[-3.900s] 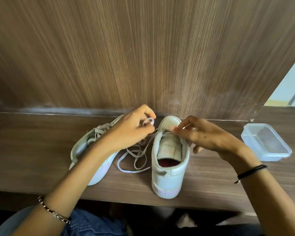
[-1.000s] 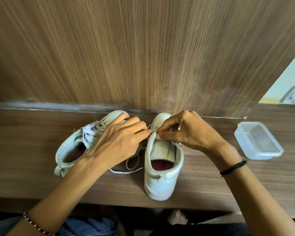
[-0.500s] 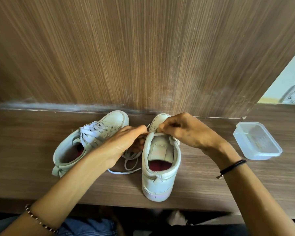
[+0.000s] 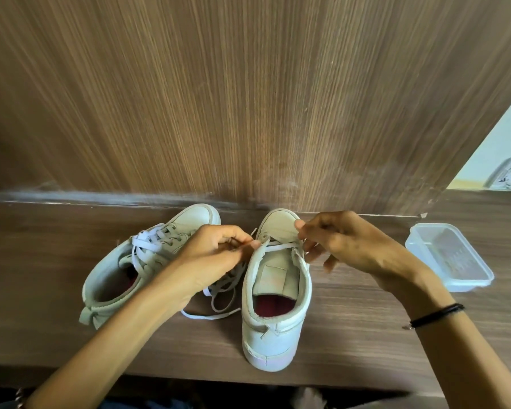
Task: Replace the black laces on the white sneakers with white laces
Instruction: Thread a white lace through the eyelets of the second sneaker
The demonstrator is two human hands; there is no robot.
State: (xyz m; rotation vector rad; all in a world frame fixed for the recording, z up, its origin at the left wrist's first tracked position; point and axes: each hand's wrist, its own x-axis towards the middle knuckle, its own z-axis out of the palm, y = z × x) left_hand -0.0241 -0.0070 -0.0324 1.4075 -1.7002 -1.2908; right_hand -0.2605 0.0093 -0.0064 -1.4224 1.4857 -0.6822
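The sneaker on the left (image 4: 112, 270) lies on the bench (image 4: 351, 335), fully laced in white. The upright sneaker (image 4: 275, 329) has just one white lace (image 4: 281, 246) bar. The left hand (image 4: 216, 252) fingers pinch it, and the right hand (image 4: 345, 243) seems to pinch its other end. Most eyelets remain.

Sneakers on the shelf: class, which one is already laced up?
The left sneaker, tipped on its side, has white lace crisscrossed up it. The upright right sneaker shows only one lace bar across.
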